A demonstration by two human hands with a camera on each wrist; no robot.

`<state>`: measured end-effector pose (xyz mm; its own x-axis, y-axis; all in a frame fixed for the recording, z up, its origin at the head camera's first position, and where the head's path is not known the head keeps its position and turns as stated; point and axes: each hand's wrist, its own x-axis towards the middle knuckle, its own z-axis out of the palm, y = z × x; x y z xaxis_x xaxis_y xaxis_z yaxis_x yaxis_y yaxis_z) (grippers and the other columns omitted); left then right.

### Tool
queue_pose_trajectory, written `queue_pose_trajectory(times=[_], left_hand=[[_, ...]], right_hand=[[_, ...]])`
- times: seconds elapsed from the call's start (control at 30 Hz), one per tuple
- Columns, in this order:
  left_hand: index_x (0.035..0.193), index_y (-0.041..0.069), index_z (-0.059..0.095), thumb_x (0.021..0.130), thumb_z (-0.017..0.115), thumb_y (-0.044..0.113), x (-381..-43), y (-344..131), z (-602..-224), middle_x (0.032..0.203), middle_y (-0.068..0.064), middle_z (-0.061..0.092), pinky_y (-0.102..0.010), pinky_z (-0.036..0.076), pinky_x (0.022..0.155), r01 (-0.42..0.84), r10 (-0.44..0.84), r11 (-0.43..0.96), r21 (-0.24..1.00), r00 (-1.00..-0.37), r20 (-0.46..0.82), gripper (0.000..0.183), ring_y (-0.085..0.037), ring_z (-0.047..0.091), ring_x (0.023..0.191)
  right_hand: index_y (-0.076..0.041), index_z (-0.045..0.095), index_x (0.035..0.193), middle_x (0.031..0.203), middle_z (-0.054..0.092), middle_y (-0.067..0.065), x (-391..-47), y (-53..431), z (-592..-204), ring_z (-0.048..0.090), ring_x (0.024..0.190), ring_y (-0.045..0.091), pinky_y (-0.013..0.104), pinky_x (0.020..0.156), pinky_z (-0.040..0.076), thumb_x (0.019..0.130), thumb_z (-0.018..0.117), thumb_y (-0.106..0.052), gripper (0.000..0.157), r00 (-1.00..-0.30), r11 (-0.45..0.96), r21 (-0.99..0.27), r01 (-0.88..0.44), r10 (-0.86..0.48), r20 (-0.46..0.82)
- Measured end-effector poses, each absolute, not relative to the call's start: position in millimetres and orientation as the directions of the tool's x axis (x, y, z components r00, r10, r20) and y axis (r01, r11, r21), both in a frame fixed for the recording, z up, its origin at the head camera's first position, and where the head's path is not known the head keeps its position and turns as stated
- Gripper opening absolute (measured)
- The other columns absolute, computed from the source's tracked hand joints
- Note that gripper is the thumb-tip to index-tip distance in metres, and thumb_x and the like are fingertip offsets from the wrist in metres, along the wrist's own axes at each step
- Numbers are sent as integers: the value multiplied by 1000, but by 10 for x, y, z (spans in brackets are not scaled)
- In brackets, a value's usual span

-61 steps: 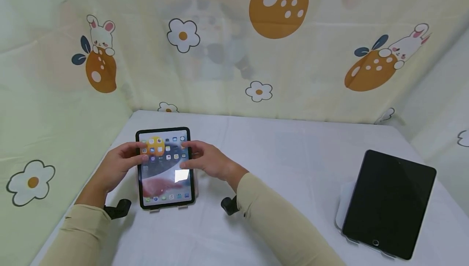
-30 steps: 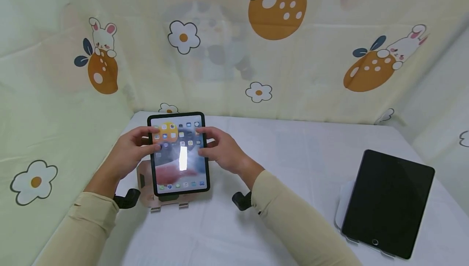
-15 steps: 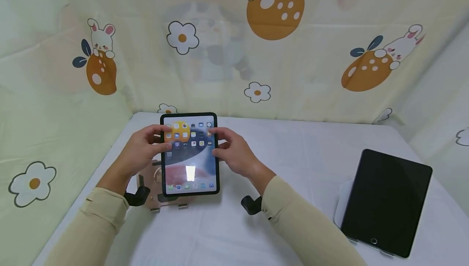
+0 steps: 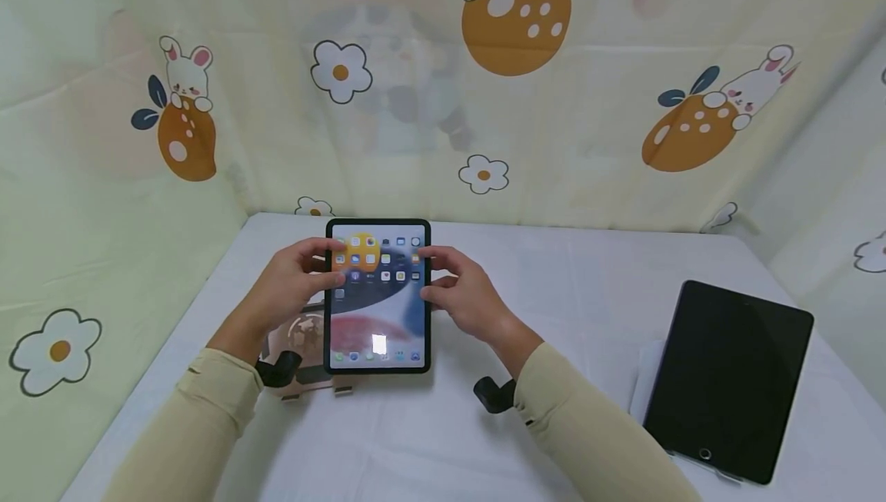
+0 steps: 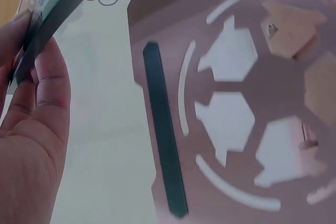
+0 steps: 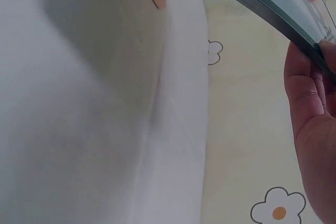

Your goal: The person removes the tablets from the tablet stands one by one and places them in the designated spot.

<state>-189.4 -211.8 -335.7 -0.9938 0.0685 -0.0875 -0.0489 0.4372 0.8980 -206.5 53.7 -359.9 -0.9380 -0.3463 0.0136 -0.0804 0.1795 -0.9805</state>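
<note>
A tablet with a lit home screen and black rim is held upright by both hands. My left hand pinches its left edge in the upper half, thumb on the glass. On the opposite edge my right hand grips at about the same height. Behind and left of the tablet stands a pink metal tablet stand, partly covered by it. In the left wrist view the stand's plate shows a round cut-out pattern and a dark rubber strip, apart from the tablet's edge.
At the right, a second tablet, black-screened with a home button, leans on a pale stand. White cloth covers the table. A patterned curtain hangs behind it and at the sides.
Both hands have lifted the lit tablet off the pink stand and moved it to the right, uncovering the stand's left part. The second tablet stays where it was.
</note>
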Motion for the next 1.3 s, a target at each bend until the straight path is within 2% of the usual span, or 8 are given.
queue_pose_trajectory(times=[0.43, 0.63, 0.9, 1.3], left_hand=[[139, 16, 55, 96, 67, 8, -2026, -1859, -3411, 131, -17, 54, -42, 55, 89, -97, 74, 430, 898, -987, -142, 44, -35, 56, 115], [137, 15, 55, 95, 67, 6, -2093, -1748, -3457, 133, -14, 51, -41, 53, 93, -92, 93, 411, 907, -986, -142, 45, -34, 54, 118], [136, 15, 56, 95, 67, 5, -2170, -1594, -3498, 131, -13, 53, -39, 54, 91, -91, 115, 378, 921, -983, -144, 44, -33, 57, 116], [136, 19, 55, 97, 65, 4, -2266, -1341, -3591, 137, -7, 49, -40, 52, 96, -146, 86, 346, 927, -979, -186, 43, -31, 55, 119]], right_hand=[[-12, 54, 140, 125, 53, 16, -2050, 753, -3708, 65, 93, 26, 38, 80, 59, 92, 63, 6, 52, -955, 153, -987, -56, -297, 9], [-13, 52, 140, 126, 52, 16, -2053, 847, -3754, 65, 95, 27, 38, 82, 58, 93, 63, 6, 51, -963, 165, -986, -38, -269, -8], [-10, 49, 141, 126, 52, 18, -2073, 963, -3804, 64, 93, 26, 39, 81, 58, 92, 62, 7, 53, -970, 172, -984, -37, -243, -6], [-13, 44, 144, 129, 52, 18, -2098, 1114, -3862, 64, 98, 29, 39, 83, 58, 94, 61, 4, 55, -980, 186, -982, 12, -193, -49]])
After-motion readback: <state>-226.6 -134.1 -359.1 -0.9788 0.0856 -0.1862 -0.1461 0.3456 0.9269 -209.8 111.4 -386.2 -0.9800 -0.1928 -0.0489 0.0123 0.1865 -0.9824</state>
